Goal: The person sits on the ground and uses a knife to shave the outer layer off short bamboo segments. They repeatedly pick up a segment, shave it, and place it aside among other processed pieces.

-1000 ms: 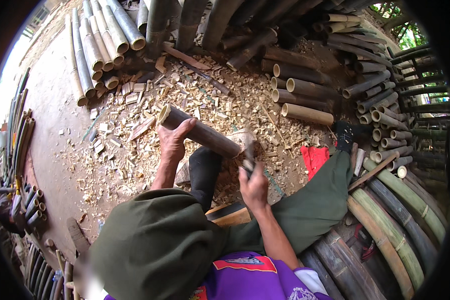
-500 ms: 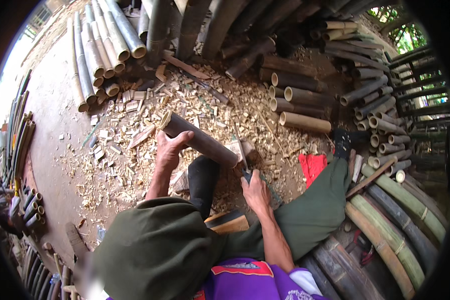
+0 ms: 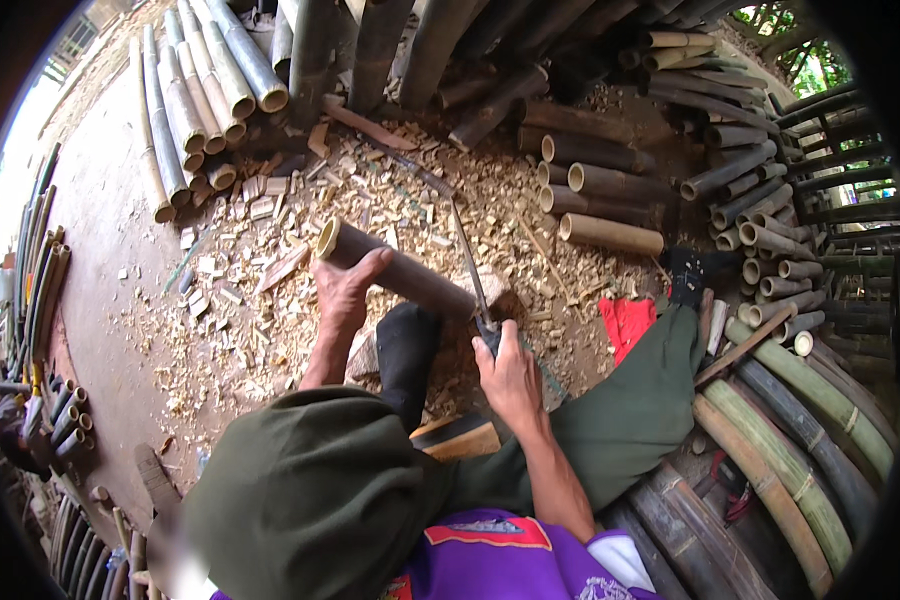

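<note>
My left hand (image 3: 342, 287) is closed round the far left end of a short dark bamboo tube (image 3: 410, 280), with the thumb across its top. The tube slants down to the right, its pale hollow end beside that hand. Its lower right end lies by a wooden block (image 3: 494, 287) on the floor. My right hand (image 3: 510, 372) is closed on the dark handle of a long thin-bladed knife (image 3: 470, 255). The blade points up and away, crossing near the tube's lower right end; whether they touch I cannot tell.
Pale wood chips (image 3: 240, 250) cover the floor round the tube. Cut bamboo tubes (image 3: 610, 190) lie beyond to the right, and long poles (image 3: 205, 85) at the far left. A red cloth (image 3: 627, 325) is by my outstretched leg (image 3: 630, 390). Green and dark poles (image 3: 780, 450) lie at the right.
The knife and my right hand have shifted slightly up and away, and more of the blade shows. My left hand still holds the bamboo tube in nearly the same place.
</note>
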